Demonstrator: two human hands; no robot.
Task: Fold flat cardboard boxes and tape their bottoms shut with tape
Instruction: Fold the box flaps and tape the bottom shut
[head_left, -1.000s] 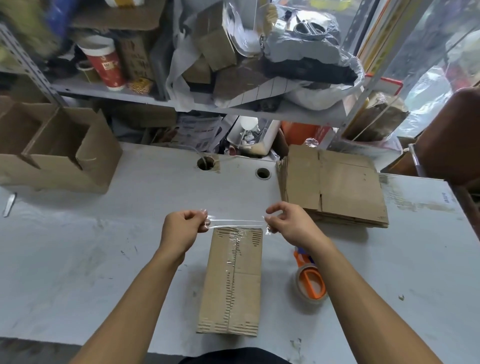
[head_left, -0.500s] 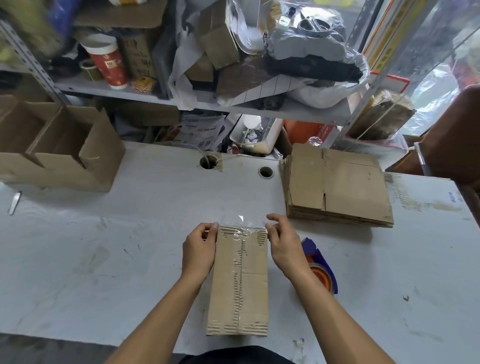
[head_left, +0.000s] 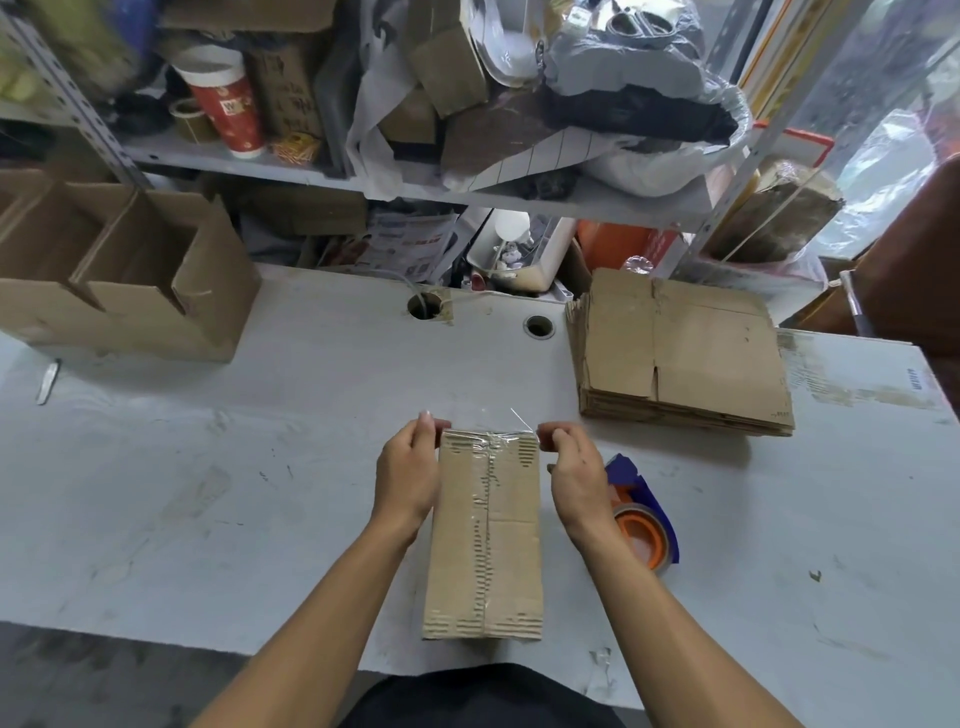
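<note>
1. Folded cardboard box (head_left: 485, 535) stands bottom-up on the white table (head_left: 208, 493), near the front edge, straight ahead of the person; flaps meet in a centre seam running away from the person, clear tape along that seam.
2. Strip of clear tape (head_left: 491, 435) lies across the far end of the box, its ends sticking out past both far corners; glare on it, exact edges hard to make out.
3. Left hand (head_left: 408, 475) sits against the box's left side at the far corner; thumb and fingers curl in and pinch the left tape end.
4. Right hand (head_left: 574, 475) mirrors it at the right far corner; fingertips curled, pinching the right tape end; box lies between the two hands, touching or just beside both palms, cannot tell which.
5. Tape dispenser (head_left: 641, 519), blue frame with orange core, lies on the table just right of the right wrist, not held.
6. Stack of flat cardboard boxes (head_left: 680, 353) further right and back; open cardboard boxes (head_left: 119, 275) at far left; cluttered shelf (head_left: 311, 171) behind the table.
</note>
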